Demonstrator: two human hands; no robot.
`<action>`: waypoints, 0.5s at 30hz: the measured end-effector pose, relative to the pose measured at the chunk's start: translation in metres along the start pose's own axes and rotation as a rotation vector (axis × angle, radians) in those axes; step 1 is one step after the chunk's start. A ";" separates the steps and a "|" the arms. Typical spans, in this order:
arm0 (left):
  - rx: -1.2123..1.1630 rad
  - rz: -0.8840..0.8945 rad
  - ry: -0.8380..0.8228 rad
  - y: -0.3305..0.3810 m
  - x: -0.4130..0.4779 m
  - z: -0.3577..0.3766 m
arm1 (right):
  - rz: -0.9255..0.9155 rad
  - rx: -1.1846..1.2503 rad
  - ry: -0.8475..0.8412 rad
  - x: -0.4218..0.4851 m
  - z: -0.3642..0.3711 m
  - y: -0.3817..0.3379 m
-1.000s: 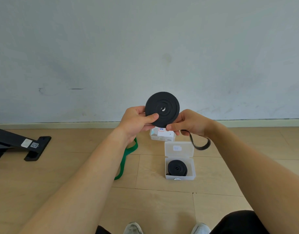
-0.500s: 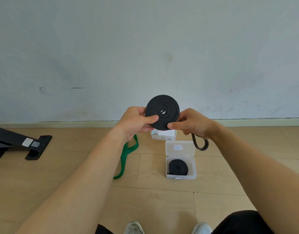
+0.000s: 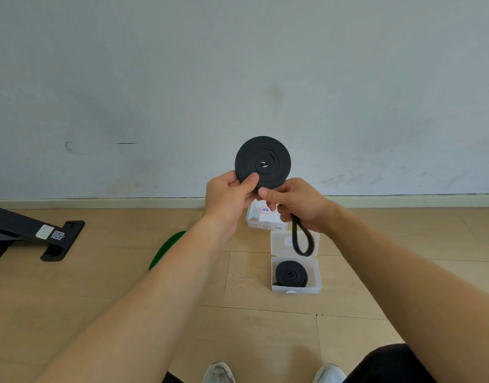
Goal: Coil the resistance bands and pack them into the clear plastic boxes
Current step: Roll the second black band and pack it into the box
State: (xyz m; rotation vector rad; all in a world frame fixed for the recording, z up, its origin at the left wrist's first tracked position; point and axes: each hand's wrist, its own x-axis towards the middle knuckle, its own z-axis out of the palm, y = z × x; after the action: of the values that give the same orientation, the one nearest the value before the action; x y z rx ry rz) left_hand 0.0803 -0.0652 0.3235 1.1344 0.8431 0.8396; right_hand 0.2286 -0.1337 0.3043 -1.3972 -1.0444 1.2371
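The black resistance band (image 3: pixel 262 163) is wound into a flat disc and held up at chest height in front of the wall. The left hand (image 3: pixel 228 201) pinches its lower left edge, thumb on the face and fingers behind. The right hand (image 3: pixel 295 205) grips the bottom edge, and the last unwound loop (image 3: pixel 301 239) hangs from under its curled fingers.

It looks like soft, grippy rubber: light, floppy when loose, and springy once rolled. I'd guess the disc would fan open if the pressure across its flat faces eased off. The safest hold seems to be thumb and fingers squeezing both faces near the rim, with the tail tucked under the outer turn before it goes down.

On the floor below, an open clear plastic box (image 3: pixel 295 289) already holds another black coil (image 3: pixel 291 273). A closed, labelled box (image 3: pixel 261 222) sits just behind it. A green band (image 3: pixel 165 250) lies loose to the left, partly hidden by the forearm.
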 end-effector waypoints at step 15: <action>0.238 -0.143 -0.272 0.018 0.009 -0.029 | 0.017 -0.204 -0.145 -0.009 -0.036 0.000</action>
State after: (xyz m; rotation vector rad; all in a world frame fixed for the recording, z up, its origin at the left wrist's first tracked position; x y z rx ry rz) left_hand 0.0561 -0.0420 0.3342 1.3452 0.7993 0.4618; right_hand 0.2633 -0.1465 0.3068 -1.4895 -1.2917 1.2881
